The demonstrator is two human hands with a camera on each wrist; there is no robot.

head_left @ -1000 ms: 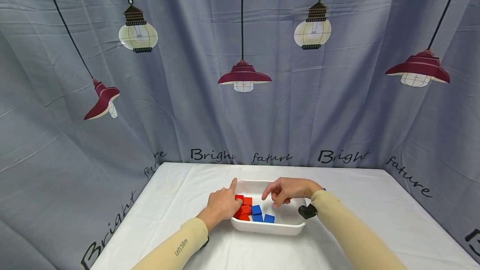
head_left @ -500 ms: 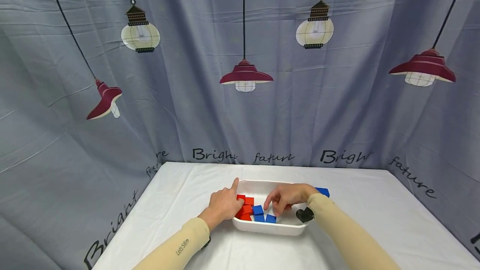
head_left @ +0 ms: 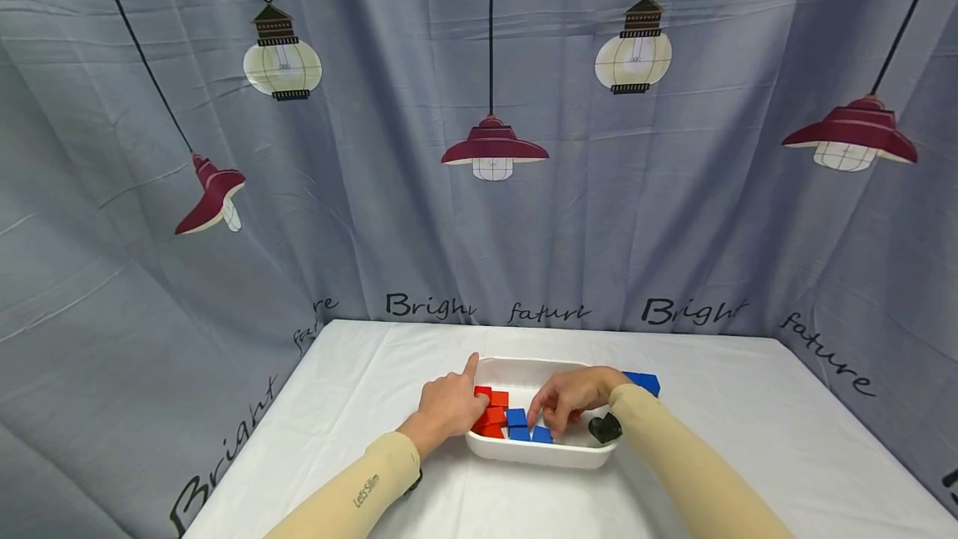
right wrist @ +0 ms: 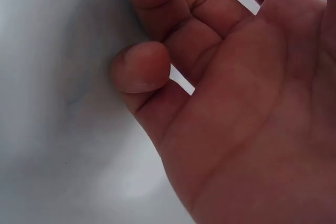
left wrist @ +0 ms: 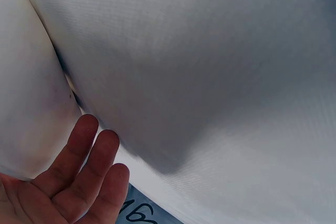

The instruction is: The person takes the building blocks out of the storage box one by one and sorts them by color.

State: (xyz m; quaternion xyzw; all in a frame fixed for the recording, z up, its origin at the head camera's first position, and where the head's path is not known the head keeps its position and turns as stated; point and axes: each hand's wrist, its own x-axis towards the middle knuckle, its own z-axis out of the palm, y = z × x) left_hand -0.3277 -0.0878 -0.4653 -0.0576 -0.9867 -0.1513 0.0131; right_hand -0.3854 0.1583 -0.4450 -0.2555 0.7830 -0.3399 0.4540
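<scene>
Head view, tray: the white tray (head_left: 535,454) stands on the white tablecloth (head_left: 464,506), long axis running left to right.
Head view, red blocks: the red blocks (head_left: 492,417) sit grouped inside the tray's left end.
Head view, blue blocks: three show inside the tray, just right of the red; the near blue block (head_left: 542,436) lies by the front wall, beside the other two blue blocks (head_left: 517,417).
Head view, left hand: the left hand (head_left: 445,407) holds the tray's left end, thumb inside by the red blocks, other fingers outside.
Head view, right hand: the right hand (head_left: 575,393) reaches down into the tray, index finger and thumb apart; whether they pinch anything cannot be told.
Head view, governing relation: the near blue block lies at the right hand's fingertips, on the person's side of its palm; the right hand is nearer. No long axis is apparent.
Head view, obscured: a blue object (head_left: 645,383) beyond the right wrist is partly covered.
Left wrist view, fingers: three fingers lie nearly straight against the tray's outer side; the thumb is not seen.
Right wrist view, palm: fingers bend inward; the pale background is blurred, and no block can be made out.
</scene>
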